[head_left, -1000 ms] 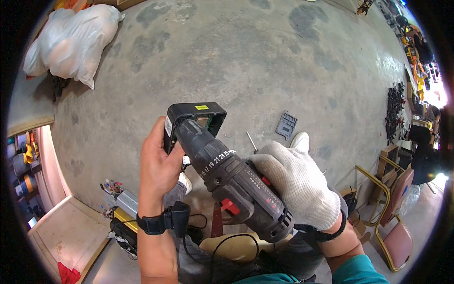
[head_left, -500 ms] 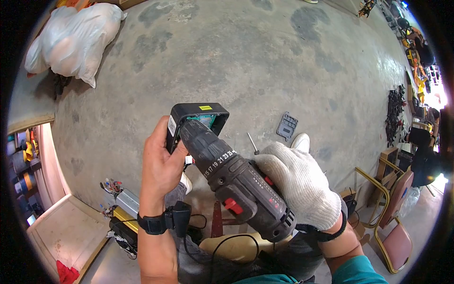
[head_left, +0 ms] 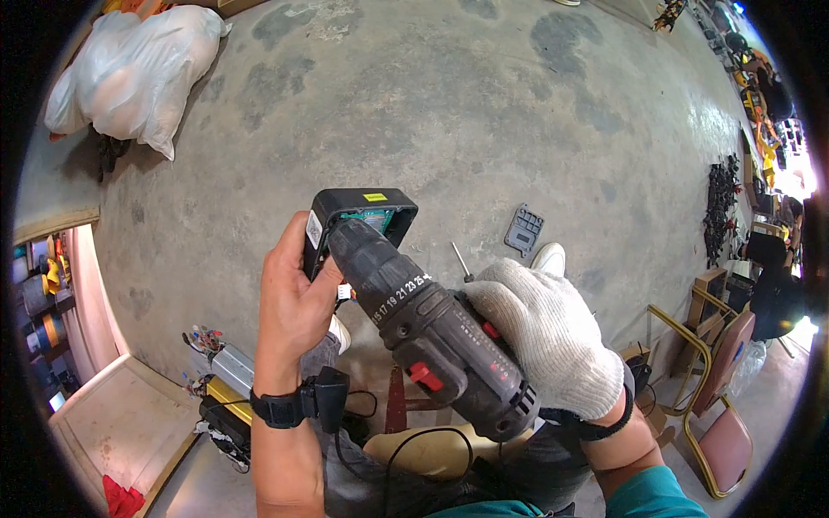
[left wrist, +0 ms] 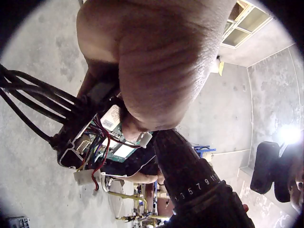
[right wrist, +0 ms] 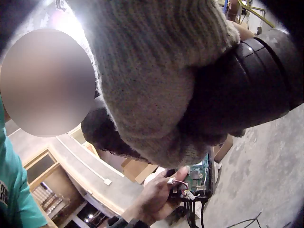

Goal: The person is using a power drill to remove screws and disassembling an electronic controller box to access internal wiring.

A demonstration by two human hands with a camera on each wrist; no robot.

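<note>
The box [head_left: 367,205] is gripped at its side by the bare left hand [head_left: 289,302], fingers curled round it; the drill [head_left: 432,337] is clasped by the gloved right hand [head_left: 544,337], fingers wrapped about the handle, nose set into the open box

One drill [head_left: 432,332], one controller box [head_left: 338,204]

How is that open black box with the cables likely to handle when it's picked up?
The box looks like a rigid shell, probably stiff; the left hand alone grips it, so likely light. Its thick cables would probably dangle and tug. The exposed circuit board seems fragile.
</note>
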